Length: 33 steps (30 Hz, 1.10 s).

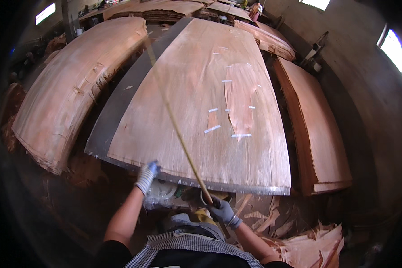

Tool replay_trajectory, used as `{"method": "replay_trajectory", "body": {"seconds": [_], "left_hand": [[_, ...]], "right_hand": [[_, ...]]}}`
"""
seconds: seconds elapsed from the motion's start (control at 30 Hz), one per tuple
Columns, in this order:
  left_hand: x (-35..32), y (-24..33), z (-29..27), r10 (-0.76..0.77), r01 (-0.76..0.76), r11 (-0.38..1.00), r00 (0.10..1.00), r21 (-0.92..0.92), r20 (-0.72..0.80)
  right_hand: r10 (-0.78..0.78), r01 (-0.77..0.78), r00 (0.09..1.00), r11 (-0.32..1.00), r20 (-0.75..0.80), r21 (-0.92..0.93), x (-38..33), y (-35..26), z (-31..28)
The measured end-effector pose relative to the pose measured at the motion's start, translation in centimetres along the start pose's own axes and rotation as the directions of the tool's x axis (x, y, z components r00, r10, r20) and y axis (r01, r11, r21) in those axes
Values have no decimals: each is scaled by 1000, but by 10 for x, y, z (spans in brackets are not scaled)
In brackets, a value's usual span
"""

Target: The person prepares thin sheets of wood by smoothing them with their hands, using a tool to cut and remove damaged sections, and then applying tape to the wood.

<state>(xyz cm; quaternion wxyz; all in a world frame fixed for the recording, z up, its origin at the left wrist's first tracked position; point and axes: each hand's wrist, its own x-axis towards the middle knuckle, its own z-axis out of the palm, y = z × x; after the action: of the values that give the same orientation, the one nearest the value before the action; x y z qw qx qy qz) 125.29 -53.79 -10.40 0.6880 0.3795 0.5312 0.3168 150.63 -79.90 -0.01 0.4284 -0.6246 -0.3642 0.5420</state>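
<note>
A large thin sheet of wood veneer (178,116) lies over a dark tabletop (103,129), patched with several short strips of white tape (212,129). My right hand (224,212), in a grey-blue glove, is wrapped round the lower end of a long thin wooden stick (178,131). The stick slants up and to the left across the veneer. My left hand (147,177), gloved in white and blue, is at the near edge of the sheet, left of the stick. Its fingers are blurred, so whether they grip the edge is unclear.
Tall veneer stacks stand on the left (82,89) and right (319,127), with more stacks (152,10) at the far end. Torn veneer scraps (312,248) pile up at the lower right. Another person (256,11) is far back.
</note>
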Motion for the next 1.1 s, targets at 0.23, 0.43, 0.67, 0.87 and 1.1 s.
{"method": "replay_trajectory", "body": {"seconds": [0.23, 0.43, 0.67, 0.87, 1.1], "left_hand": [[4, 100, -76, 864, -250, -20, 483, 968, 143], [50, 52, -157, 364, 216, 171, 893, 961, -265], [33, 72, -2, 500, -636, -3, 667, 772, 552], [-52, 131, 96, 482, -501, 859, 727, -101, 490], [-8, 81, -90, 182, 63, 704, 947, -707, 266]], "right_hand": [[99, -111, 994, 776, -54, -621, -135, 109, 43], [148, -111, 988, 850, 33, -515, -159, 164, 66], [103, -159, 976, 939, -190, -306, -162, 223, 87], [111, -187, 901, 972, -419, -143, -149, 134, 96], [275, -174, 795, 957, -540, 232, -117, 64, 82]]}}
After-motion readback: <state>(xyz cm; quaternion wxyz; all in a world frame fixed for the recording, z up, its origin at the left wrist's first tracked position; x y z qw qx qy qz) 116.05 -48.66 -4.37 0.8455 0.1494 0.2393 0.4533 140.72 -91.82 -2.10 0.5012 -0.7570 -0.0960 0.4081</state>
